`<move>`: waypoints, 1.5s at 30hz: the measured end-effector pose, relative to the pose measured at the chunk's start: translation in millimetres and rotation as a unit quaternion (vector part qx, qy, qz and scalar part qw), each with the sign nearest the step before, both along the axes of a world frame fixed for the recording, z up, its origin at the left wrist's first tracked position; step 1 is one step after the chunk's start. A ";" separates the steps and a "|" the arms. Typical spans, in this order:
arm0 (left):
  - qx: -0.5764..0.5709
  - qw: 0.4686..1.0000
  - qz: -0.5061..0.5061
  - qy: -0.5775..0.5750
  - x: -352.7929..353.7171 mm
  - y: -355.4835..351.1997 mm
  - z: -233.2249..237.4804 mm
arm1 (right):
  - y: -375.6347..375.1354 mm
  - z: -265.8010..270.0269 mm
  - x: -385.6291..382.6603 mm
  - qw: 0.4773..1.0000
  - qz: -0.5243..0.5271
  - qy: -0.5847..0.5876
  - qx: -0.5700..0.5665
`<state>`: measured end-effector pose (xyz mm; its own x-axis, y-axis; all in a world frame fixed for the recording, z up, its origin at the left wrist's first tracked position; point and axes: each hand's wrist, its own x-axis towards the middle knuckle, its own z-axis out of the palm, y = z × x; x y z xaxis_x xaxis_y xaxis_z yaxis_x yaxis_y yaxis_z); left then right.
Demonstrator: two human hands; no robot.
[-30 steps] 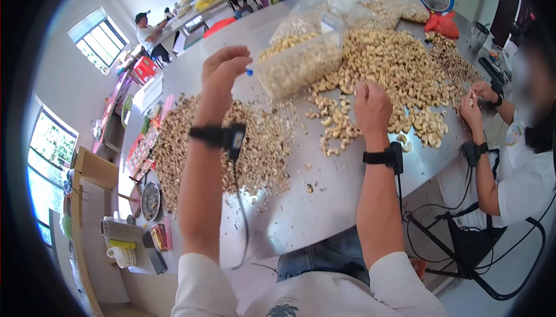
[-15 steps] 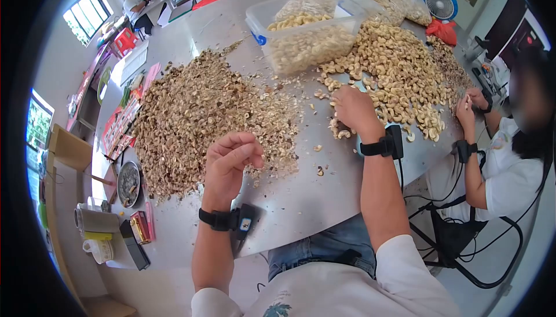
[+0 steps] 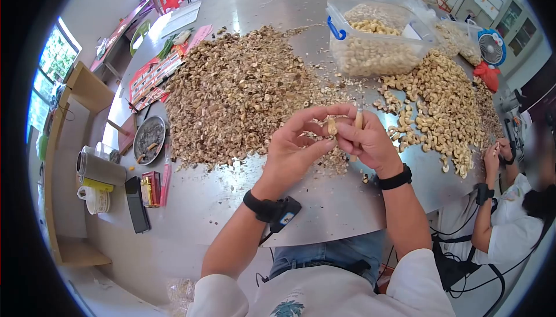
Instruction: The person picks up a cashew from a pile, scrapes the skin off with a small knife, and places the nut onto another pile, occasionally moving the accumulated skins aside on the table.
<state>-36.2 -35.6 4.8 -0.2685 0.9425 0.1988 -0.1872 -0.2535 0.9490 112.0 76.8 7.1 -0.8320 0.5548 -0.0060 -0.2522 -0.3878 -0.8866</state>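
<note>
My two hands meet over the steel table (image 3: 324,213). My left hand (image 3: 292,152) pinches a pale cashew nut (image 3: 332,126) between thumb and fingers. My right hand (image 3: 370,140) grips a small tan-handled tool (image 3: 358,120), and its fingertips touch the same nut. Both wrists wear black bands. Just beyond my hands spreads a wide heap of brown cashew skins and shells (image 3: 243,91). To the right lies a heap of pale peeled cashews (image 3: 440,103).
A clear plastic tub (image 3: 376,42) of nuts stands at the back of the table, and bags of nuts lie beside a small fan (image 3: 492,45). A co-worker's hands (image 3: 493,158) work at the right edge. A metal dish (image 3: 149,139), cups and cards sit left.
My view has tilted down. My left hand came from the left and my right hand drew back from the cashew heap; both now meet around one nut.
</note>
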 end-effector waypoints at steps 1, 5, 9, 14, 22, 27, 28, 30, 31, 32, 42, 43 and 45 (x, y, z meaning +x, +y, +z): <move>0.023 0.999 0.010 0.037 -2.2 2.9 -5.9 | -1.9 2.3 -1.8 1.000 0.004 -0.003 -0.002; 0.023 0.987 0.052 0.149 -2.2 2.0 -5.2 | -5.8 -0.3 -4.2 1.000 -0.003 -0.001 -0.013; -0.003 0.995 0.015 0.100 -0.5 -2.1 3.1 | -5.4 1.6 -2.3 1.000 0.017 -0.013 -0.008; 0.029 0.997 -0.059 0.028 -6.6 -0.6 0.7 | -7.2 5.3 -1.0 0.998 0.052 -0.026 -0.009; 0.005 0.994 0.015 0.108 -11.0 -1.4 -0.3 | -8.7 9.4 0.9 0.989 -0.020 -0.108 0.098; 0.011 0.981 0.014 0.195 -12.0 -1.6 1.4 | -9.7 3.5 2.0 0.985 -0.029 -0.086 0.148; 0.018 0.974 0.012 0.225 -11.8 -1.5 2.4 | -9.2 1.7 1.6 0.984 -0.026 -0.084 0.156; 0.026 0.964 0.009 0.265 -11.9 -0.9 2.3 | -8.1 -0.9 1.4 0.983 -0.025 -0.085 0.162; 0.027 0.961 0.008 0.274 -12.3 -0.6 1.4 | -8.0 -1.8 1.5 0.982 -0.025 -0.085 0.164; 0.028 0.959 0.008 0.284 -12.4 -0.4 0.4 | -8.9 -1.1 1.1 0.982 -0.026 -0.087 0.166; -0.052 0.996 -0.009 -0.074 -14.2 4.4 -1.8 | 3.2 -18.7 0.5 0.920 -0.168 -0.208 0.288; -0.043 0.991 -0.012 -0.128 -14.5 5.2 -2.8 | 9.4 -24.0 1.2 0.891 -0.203 -0.229 0.335; -0.039 0.975 -0.025 -0.219 -19.3 6.9 -7.8 | 19.3 -25.8 8.2 0.855 -0.217 -0.291 0.371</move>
